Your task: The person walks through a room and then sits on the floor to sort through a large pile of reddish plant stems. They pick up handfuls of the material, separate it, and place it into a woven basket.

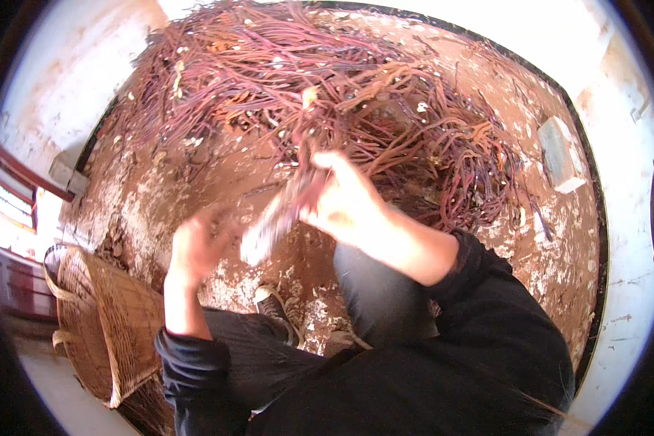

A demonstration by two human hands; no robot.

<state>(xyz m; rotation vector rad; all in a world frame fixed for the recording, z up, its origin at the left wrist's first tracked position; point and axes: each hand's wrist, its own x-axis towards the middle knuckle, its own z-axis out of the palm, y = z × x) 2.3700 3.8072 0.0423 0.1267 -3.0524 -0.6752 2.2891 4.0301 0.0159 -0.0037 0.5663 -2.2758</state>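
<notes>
My right hand [343,201] grips a bundle of long reddish-purple stems or roots [305,158] in front of my knees. The bundle's lower end is pale and motion-blurred. To the left of that end is my left hand [196,245], blurred, its fingers bent; whether anything lies in them cannot be told. Beyond both hands a large pile of similar reddish-brown and purple strands [240,71] spreads over the floor, with small pale bits scattered through it.
A woven wicker basket [109,321] lies tilted at the left. Near the right wall is a pale block [561,152]. The brown earthen floor [141,201] has white patches. Whitewashed walls stand on both sides. My shoe [275,308] shows below my hands.
</notes>
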